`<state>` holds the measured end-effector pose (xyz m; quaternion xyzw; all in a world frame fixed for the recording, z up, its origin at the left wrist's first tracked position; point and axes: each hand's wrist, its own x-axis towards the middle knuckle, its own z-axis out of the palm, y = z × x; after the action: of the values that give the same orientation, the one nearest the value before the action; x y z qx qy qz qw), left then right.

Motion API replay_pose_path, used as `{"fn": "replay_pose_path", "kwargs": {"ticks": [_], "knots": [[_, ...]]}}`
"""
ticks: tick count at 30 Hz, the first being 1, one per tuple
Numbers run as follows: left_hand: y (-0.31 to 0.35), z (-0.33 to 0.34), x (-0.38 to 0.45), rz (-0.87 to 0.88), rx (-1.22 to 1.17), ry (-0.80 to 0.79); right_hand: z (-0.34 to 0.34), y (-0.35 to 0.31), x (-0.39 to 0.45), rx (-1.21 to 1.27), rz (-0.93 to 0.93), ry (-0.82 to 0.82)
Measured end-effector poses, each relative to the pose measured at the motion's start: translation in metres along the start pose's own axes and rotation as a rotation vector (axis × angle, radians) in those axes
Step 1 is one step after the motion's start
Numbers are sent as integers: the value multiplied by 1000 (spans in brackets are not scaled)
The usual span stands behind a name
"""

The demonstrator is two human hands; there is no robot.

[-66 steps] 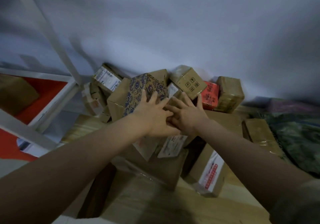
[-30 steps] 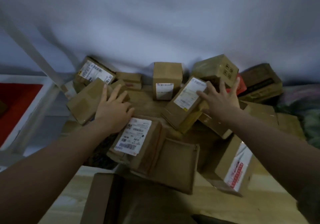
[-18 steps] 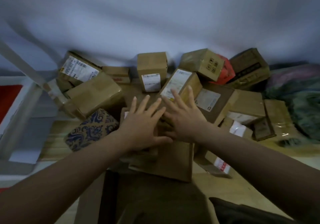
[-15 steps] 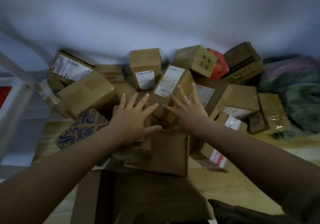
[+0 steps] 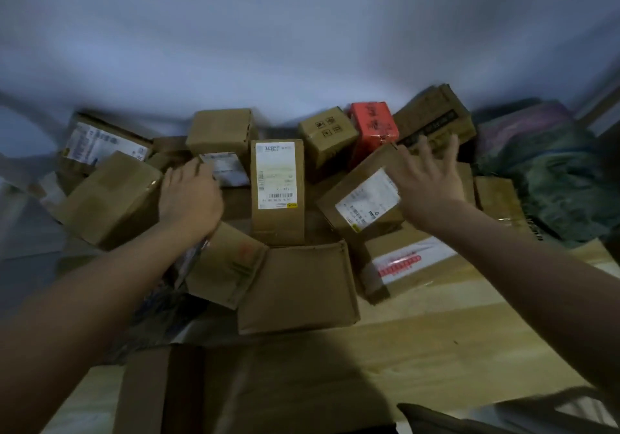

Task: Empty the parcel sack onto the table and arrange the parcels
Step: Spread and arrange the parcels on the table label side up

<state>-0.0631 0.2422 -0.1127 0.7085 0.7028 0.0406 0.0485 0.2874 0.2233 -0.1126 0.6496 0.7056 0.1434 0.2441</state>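
Note:
Several cardboard parcels lie in a heap on the wooden table point(image 5: 469, 349) against a pale wall. A tall labelled box point(image 5: 277, 195) stands upright in the middle. My left hand point(image 5: 189, 198) rests palm down on the parcels left of it, fingertips at a small labelled box point(image 5: 223, 151). My right hand point(image 5: 427, 181) is spread over a tilted labelled box point(image 5: 362, 205), fingers reaching toward a dark-banded box point(image 5: 436, 124). A red parcel point(image 5: 372, 128) sits behind. The dark crumpled sack point(image 5: 553, 171) lies at the right.
A flat brown box point(image 5: 298, 289) and a red-and-white labelled box point(image 5: 402, 265) lie nearest me. A large box point(image 5: 110, 198) tilts at the left. A big open carton point(image 5: 235, 390) sits at the table's near edge. Dark fabric point(image 5: 503, 417) shows at the bottom right.
Both hands were together on the middle of the heap; now they have spread apart, left hand to the left, right hand to the right. The tall labelled box now stands upright.

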Motion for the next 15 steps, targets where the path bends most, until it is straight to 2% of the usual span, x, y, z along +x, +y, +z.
{"fn": "replay_pose_path", "kwargs": {"ticks": [2, 4, 6, 8, 11, 15], "knots": [[32, -7, -3, 65, -103, 106, -23, -25, 11, 97, -95, 154], [63, -12, -12, 254, -30, 116, -46, -51, 29, 157, -180, 251], [81, -6, -27, 448, 96, 57, -58, -75, 49, 168, -258, 261], [77, 9, -39, 526, 212, -28, -58, -98, 63, 163, -318, 229], [39, 36, -52, 504, 400, -167, -34, -116, 71, 163, -328, 154], [-25, 44, -59, 325, 529, -308, 14, -70, 63, 29, -228, -9]]}}
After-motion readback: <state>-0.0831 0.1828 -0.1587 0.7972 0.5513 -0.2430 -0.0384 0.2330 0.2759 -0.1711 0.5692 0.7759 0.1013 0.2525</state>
